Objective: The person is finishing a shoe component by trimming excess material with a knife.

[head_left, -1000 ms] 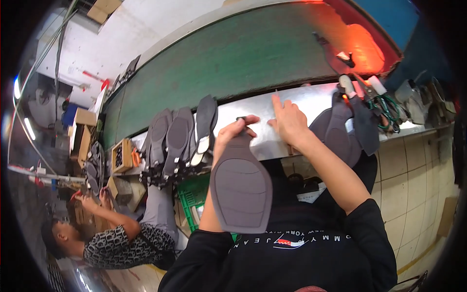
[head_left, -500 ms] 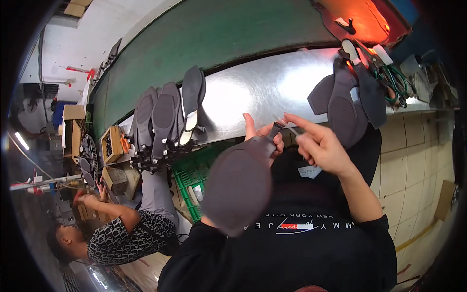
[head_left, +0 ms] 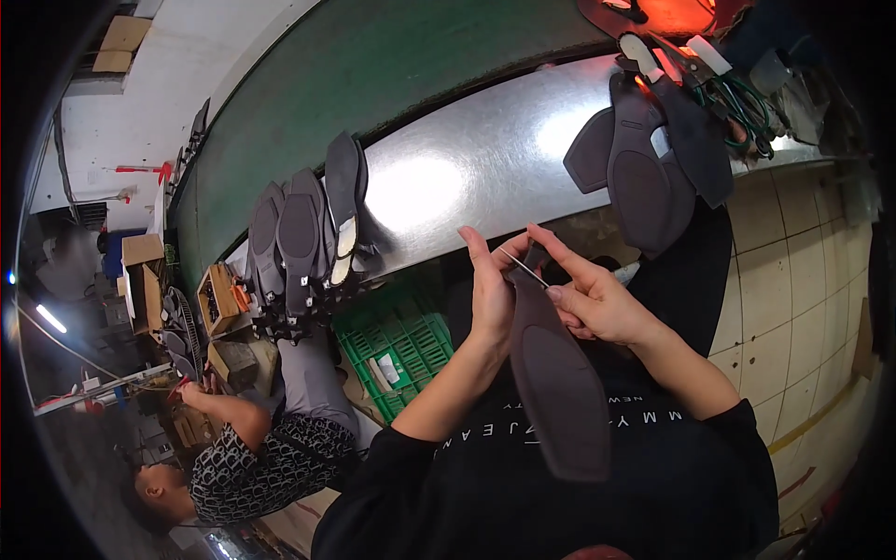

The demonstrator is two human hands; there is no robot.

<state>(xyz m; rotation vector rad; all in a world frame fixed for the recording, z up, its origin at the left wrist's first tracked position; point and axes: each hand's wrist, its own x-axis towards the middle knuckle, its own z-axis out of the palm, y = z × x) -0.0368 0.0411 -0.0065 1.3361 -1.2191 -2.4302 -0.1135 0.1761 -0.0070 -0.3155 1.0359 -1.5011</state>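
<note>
Both hands [head_left: 541,299] grip sole [head_left: 558,383] nr bench edge [head_left: 448,252].

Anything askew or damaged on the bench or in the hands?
Nothing stands out. Both hands, left hand and right hand, hold a dark sole intact; other soles sit in a tidy row on the metal bench.

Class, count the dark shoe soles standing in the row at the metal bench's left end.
3 soles stand side by side at the bench's left end; more may hide behind.
</note>
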